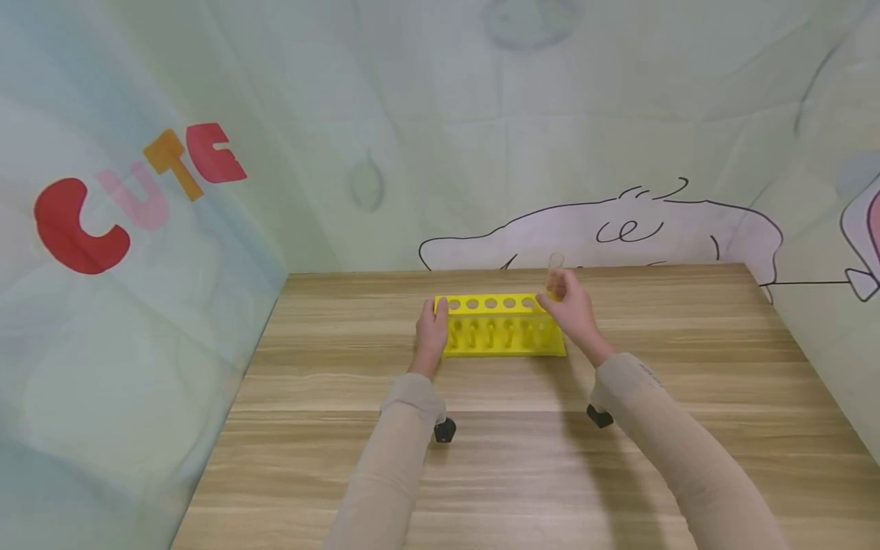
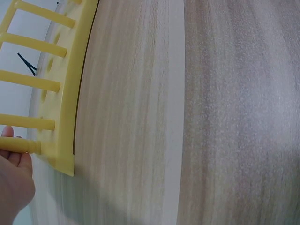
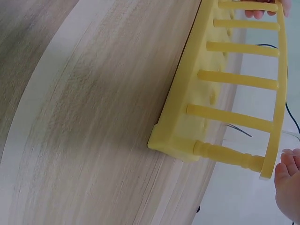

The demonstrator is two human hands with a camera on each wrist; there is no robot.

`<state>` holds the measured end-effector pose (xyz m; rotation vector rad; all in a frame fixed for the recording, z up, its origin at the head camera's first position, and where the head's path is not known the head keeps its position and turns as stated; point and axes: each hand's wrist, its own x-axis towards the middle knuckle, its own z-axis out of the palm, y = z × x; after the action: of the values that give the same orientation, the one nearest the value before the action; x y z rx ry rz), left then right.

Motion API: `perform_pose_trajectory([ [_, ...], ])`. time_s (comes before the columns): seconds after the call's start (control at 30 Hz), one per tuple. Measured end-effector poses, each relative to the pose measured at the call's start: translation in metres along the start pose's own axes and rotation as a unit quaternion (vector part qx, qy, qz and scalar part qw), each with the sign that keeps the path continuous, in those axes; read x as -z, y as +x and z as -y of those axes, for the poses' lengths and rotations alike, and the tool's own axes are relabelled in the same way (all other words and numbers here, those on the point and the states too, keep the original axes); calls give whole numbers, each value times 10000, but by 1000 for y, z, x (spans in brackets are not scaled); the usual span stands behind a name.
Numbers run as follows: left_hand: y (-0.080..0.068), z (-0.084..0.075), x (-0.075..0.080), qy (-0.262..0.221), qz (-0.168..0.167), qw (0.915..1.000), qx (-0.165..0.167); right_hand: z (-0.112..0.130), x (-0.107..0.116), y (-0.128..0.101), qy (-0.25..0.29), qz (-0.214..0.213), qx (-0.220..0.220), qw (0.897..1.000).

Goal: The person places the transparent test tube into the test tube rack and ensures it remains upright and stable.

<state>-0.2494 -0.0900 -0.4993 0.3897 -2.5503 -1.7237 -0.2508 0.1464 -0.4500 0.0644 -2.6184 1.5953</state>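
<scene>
- A yellow rack (image 1: 500, 328) with a row of round holes on top sits on the wooden table (image 1: 495, 473), toward the far side, near the wall
- The left hand (image 1: 431, 330) grips the left end of the rack; its fingers curl over the top edge, and that likely keeps the rack from sliding
- In the left wrist view only the edge of that hand (image 2: 14, 183) shows, touching the rack's end post (image 2: 21, 145)
- The right hand (image 1: 572, 307) is at the right end of the rack, and its fingers pinch a clear glass tube (image 1: 554, 273)
- The tube stands almost upright, just above the right end of the rack, so its bottom end points down at the holes (image 1: 491, 303)
- The holes I can see have nothing in them
- In the right wrist view the fingertips (image 3: 288, 180) show at the corner, beside the rack's thin bars (image 3: 234, 79)
- Both arms wear light tan sleeves (image 1: 402, 451)
- Behind the table hangs a pale cloth with red, pink and orange letters (image 1: 134, 198) and a line drawing (image 1: 619, 229)
</scene>
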Motion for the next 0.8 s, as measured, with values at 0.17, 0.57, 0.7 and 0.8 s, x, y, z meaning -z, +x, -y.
perform_pose_trajectory([
  [0.17,0,0,1,5,80,10000,14,-1,3,-2,87,24,125,9999],
  [0.57,2,5,-1,16,16,9999,-145,-7,14,-7,18,257,201,9995],
  [0.7,3,5,-1,-63,34,9999,-113,-9,16,-8,-69,317,97,9994],
  [0.8,3,5,-1,-70,26,9999,-89,-12,17,-8,-125,311,81,9994],
])
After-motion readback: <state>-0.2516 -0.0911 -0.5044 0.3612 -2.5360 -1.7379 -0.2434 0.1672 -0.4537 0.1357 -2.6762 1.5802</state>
